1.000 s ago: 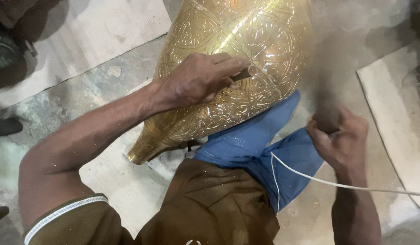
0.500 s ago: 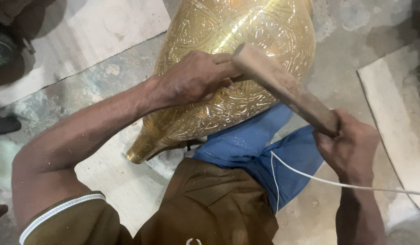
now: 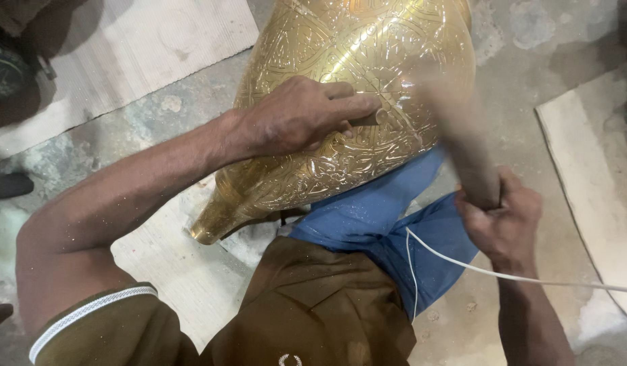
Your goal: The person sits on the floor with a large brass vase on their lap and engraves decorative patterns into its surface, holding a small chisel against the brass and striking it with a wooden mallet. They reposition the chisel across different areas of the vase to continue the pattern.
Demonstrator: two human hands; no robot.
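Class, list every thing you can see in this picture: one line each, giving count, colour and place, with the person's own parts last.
Brass vessel: one, gold, engraved, lying across the lap.
Punch tool: one, dark, tip against the vessel.
Mallet: one, brown wood, blurred, right of vessel.
Cord: one, white, lower right.
Sheets: several, pale, on the grey floor.
Shirt: one, brown.
Trousers: blue.
Left hand: holds the punch tool.
Right hand: grips the mallet.

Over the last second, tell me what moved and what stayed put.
The wooden mallet in the right hand swung down onto the engraved brass vessel, and now blurs, lifted off it. The left hand stayed pressing a small tool against the engraved golden brass vessel, which hasn't shifted.
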